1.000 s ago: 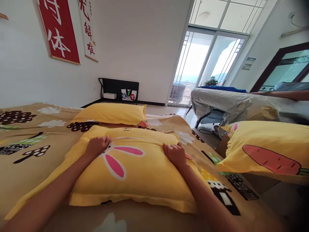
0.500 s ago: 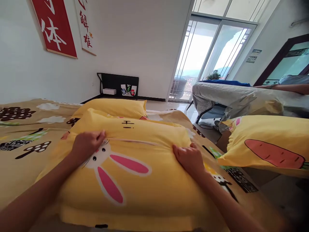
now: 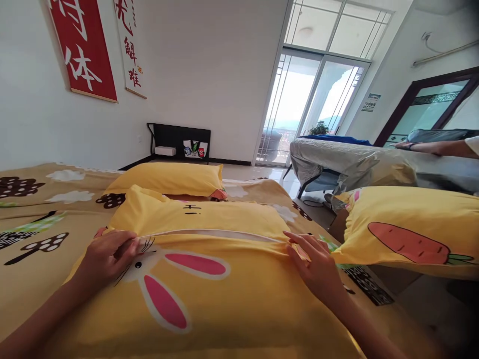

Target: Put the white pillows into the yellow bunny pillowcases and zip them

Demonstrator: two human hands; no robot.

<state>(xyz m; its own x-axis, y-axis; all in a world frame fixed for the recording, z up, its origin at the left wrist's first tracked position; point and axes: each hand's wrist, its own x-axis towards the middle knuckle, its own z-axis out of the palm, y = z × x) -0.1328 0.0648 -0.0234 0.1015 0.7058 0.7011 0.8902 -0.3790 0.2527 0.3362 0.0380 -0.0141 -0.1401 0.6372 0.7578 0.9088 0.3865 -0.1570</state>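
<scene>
Left hand (image 3: 108, 252) and right hand (image 3: 316, 262), both with fingers loosely spread, rest flat on the rabbit-print pillow (image 3: 209, 289) lying between them on the patterned bedspread (image 3: 41, 234). Beyond the hands lies a second yellow pillow (image 3: 172, 179); right of the right hand, a carrot-print pillow (image 3: 407, 229). Farther off are a white wall with red banners (image 3: 84, 47), glass balcony doors (image 3: 303, 109), and a silver-covered table (image 3: 355, 164) bearing another person's arm (image 3: 437, 147).

Both arms reach forward, left hand (image 3: 108, 253) curled with fingers bent, right hand (image 3: 318, 267) flat, fingers extended.
</scene>
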